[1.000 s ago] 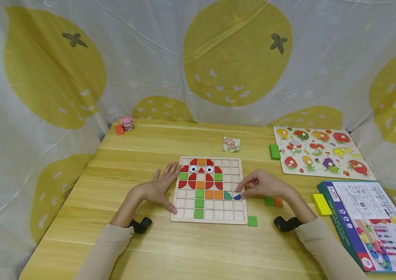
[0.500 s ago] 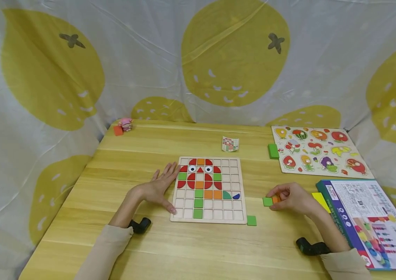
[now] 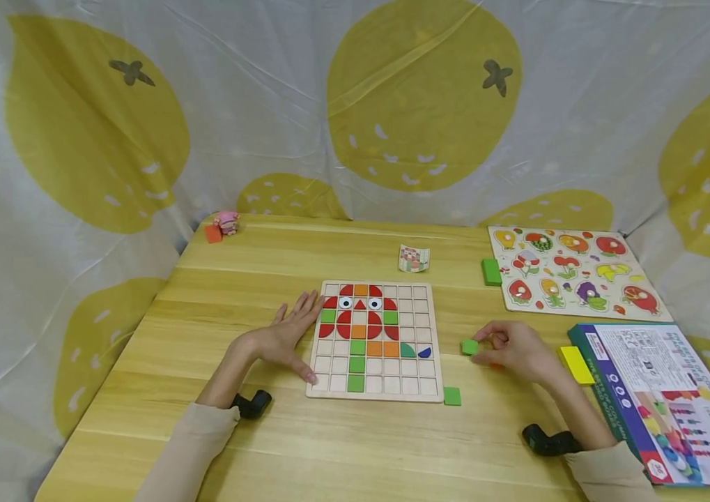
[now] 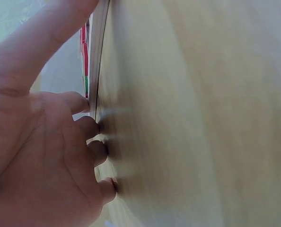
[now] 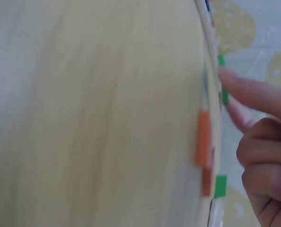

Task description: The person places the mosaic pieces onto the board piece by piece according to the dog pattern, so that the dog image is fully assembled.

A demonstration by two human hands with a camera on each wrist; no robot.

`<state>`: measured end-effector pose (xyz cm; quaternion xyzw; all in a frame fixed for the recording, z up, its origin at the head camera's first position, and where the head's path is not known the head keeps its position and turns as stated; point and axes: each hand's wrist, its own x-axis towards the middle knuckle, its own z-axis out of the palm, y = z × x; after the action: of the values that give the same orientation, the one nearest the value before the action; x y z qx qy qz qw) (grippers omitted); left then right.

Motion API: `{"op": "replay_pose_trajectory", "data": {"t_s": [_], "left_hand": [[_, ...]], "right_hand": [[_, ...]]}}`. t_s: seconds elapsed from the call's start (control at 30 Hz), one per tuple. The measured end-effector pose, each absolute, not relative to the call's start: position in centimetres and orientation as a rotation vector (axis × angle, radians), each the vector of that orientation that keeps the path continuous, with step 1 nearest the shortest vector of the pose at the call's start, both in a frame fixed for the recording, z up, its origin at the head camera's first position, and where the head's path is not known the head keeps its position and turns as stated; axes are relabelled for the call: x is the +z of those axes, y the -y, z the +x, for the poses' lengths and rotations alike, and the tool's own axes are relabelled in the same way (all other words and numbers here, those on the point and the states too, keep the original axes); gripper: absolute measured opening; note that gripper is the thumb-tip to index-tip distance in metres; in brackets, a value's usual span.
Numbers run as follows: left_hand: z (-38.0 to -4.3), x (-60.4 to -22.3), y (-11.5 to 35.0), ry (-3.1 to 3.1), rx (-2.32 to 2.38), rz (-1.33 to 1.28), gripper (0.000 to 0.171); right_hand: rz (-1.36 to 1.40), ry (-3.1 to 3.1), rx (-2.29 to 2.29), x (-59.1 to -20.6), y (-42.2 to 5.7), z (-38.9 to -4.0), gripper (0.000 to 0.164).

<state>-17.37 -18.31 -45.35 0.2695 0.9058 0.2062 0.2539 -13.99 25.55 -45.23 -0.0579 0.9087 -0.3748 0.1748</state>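
Observation:
A wooden grid board [image 3: 336, 383] lies at the table's middle. Red, green and orange tiles on it form a figure with two eyes, and a teal tile [image 3: 407, 350] and a blue tile [image 3: 425, 353] sit in the cells to the right. My left hand [image 3: 286, 339] rests along the board's left edge, fingers spread, thumb near the lower corner. Right of the board, my right hand [image 3: 511, 351] pinches a green square tile [image 3: 469, 347] between thumb and finger, raised above the table. An orange tile [image 5: 203, 138] lies below that hand, mostly hidden in the head view.
One green tile [image 3: 451, 396] lies by the board's lower right corner. Behind the board is a small picture card [image 3: 414, 259]. At right are a fruit puzzle [image 3: 574, 272], a green block [image 3: 491, 272], a yellow block [image 3: 576, 365] and a box [image 3: 668, 404]. A pink figurine [image 3: 227, 222] stands far left.
My right hand moved from the blue tile on the board rightward to the loose tiles, then picked up the green one and shifted slightly left with it. My left hand stayed put.

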Motion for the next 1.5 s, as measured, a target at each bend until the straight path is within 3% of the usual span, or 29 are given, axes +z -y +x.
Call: {"op": "replay_pose_trajectory", "data": {"t_s": [0.5, 1.5], "left_hand": [[-17.4, -45.3, 18.3, -2.455, 0.568, 0.722, 0.14], [-17.4, -45.2, 18.3, -2.454, 0.571, 0.716, 0.139]], "right_hand": [[-0.268, -2.558, -1.083, -45.0, -16.2, -12.1, 0.025], [-0.315, -2.425, -1.213, -45.1, -16.7, -13.2, 0.023]]}}
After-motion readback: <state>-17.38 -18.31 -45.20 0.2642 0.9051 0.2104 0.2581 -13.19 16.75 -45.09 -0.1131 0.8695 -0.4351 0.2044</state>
